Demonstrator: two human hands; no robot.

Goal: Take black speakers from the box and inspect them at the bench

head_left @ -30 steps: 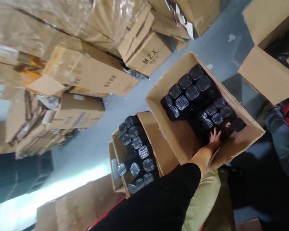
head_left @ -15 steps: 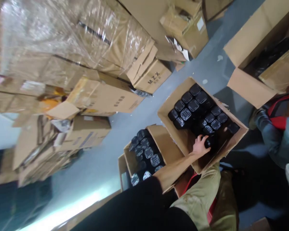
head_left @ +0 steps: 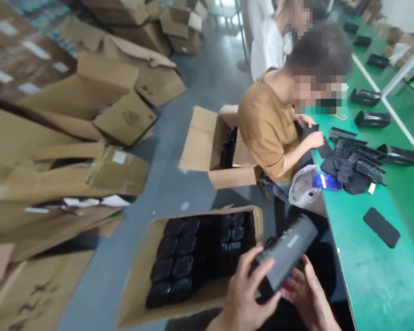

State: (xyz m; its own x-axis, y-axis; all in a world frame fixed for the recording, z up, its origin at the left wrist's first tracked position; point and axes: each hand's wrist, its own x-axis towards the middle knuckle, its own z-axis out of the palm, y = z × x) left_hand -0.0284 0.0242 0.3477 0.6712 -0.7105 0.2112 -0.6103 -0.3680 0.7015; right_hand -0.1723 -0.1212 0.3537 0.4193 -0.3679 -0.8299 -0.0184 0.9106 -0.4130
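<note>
My left hand [head_left: 250, 285] is wrapped round one end of a black, rounded box-shaped speaker [head_left: 290, 250] with small pale lettering on its side. The speaker is tilted, raised above the right end of an open carton [head_left: 134, 280]. Close under its lower side is my right hand [head_left: 310, 294], with thumb and fingers apart; whether its fingertips touch the speaker I cannot tell. Inside the carton, similar black units [head_left: 184, 243] stand on end in rows.
A green work table [head_left: 372, 285] runs along the right, bearing black perforated panels [head_left: 369, 165], a blue phone [head_left: 327, 181] and wrapped speakers [head_left: 372, 118]. A co-worker [head_left: 265, 124] sits there handling a dark piece. Another open carton [head_left: 198, 142] stands behind; boxes [head_left: 117, 179] line the left.
My left hand has come up out of the carton with the speaker. My right hand has come into view beside it. The view has swung right, towards the green table and the co-worker.
</note>
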